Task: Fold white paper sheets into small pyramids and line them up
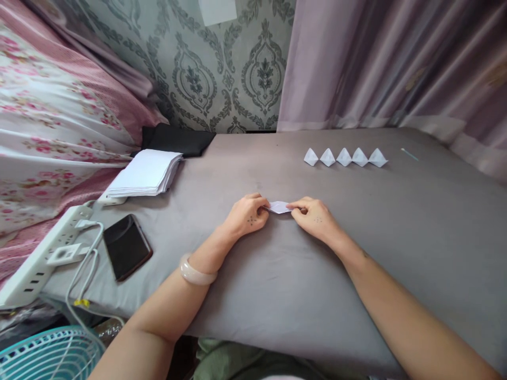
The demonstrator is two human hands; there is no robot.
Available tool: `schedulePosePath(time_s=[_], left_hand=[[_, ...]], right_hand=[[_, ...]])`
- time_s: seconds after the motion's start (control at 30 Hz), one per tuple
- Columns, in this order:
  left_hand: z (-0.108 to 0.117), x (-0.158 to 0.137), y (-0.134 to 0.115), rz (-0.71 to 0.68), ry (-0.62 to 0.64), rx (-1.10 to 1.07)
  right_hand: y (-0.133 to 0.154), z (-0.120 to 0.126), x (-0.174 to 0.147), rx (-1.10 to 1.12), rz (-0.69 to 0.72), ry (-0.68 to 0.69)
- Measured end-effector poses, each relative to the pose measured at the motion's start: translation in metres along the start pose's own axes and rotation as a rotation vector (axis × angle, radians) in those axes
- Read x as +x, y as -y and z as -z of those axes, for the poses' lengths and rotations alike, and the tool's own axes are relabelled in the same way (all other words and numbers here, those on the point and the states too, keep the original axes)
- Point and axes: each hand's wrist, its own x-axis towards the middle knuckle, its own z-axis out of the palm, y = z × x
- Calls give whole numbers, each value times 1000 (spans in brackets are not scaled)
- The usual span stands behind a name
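A small folded white paper (279, 207) is held just above the grey cloth in front of me, stretched between both hands. My left hand (249, 215) pinches its left end between thumb and fingers. At the opposite end, my right hand (315, 215) grips the paper's right tip the same way. Farther back to the right, several folded white paper boats (344, 157) stand in a row on the cloth. The fingertips hide both ends of the held paper.
A stack of white paper (146, 171) lies at the left, with a black cloth (178, 140) behind it. Nearer me are a phone (127, 247) and a power strip (51, 248) with cables. A cotton swab (409, 154) rests far right; a turquoise fan (51, 353) stands below the table's left edge.
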Motion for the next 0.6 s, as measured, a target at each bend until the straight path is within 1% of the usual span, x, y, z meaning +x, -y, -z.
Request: schedulePosePath(time_s=[0.07,0.23,0.3,0.43,0.6], left_hand=[[2,0,1,-23,29,16],[3,2,8,-57,107,-112],[2,2,10,-89,127,-121],[2,1,11,-176,151,-35],[12,2,5,-184,201,122]], right_hand=[[0,0,-1,-31,32,-4],[1,2,-3,-58,107,17],[1,4,-3,-61,120,25],[2,5,-3,-58,114,38],[2,4,-3,-87,95,46]])
